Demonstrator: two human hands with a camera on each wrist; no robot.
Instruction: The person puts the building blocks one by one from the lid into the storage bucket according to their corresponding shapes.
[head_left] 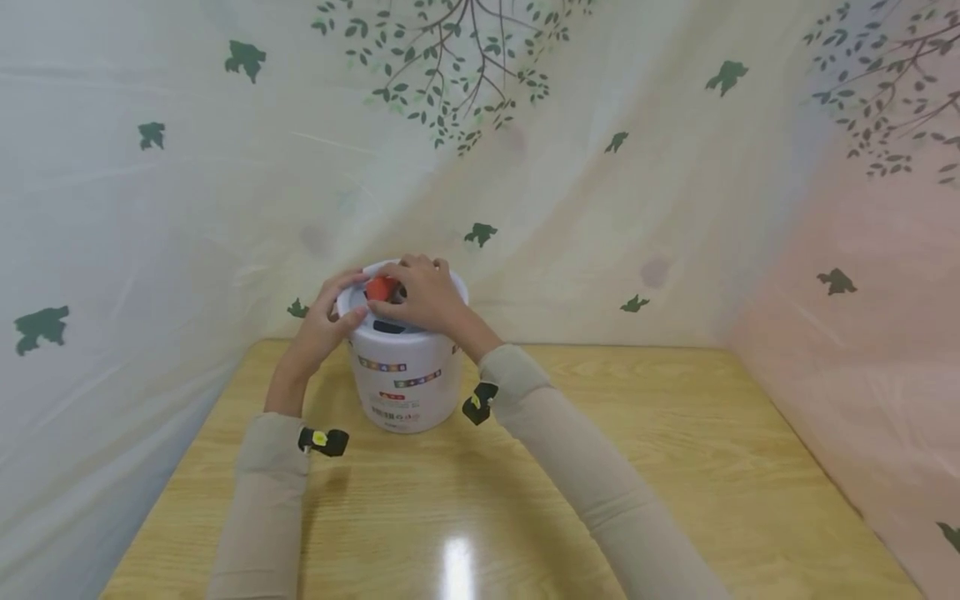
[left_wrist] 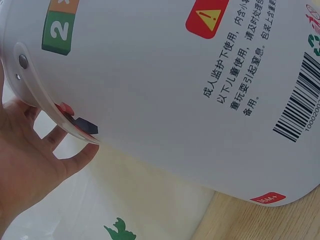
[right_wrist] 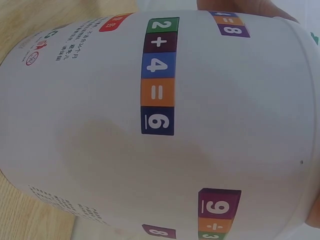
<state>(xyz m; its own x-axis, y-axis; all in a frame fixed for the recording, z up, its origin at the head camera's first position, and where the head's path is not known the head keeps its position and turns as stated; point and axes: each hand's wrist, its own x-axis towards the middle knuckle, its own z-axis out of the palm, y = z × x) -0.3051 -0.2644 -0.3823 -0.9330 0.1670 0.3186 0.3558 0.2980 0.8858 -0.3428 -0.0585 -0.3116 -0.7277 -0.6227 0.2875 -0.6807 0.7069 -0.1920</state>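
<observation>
A white bucket [head_left: 405,383] printed with number tiles and a barcode stands upright on the table, its top facing up. My left hand [head_left: 327,312] grips the left side of its rim, thumb toward me and fingers over the far side. In the left wrist view, that hand's fingertips lie along the curved white handle strap [left_wrist: 40,97] at the rim. Over the top, my right hand [head_left: 423,292] pinches a red block [head_left: 380,288] between thumb and fingers. A dark slot-like shape [head_left: 388,327] shows near the front of the top. The right fingertips are partly hidden.
The wooden table [head_left: 637,450] extends right and toward me from the bucket. Pale cloth [head_left: 600,208] with leaf prints hangs close behind the bucket and along both sides. Each sleeved wrist carries a small black camera, one beside the bucket's lower right.
</observation>
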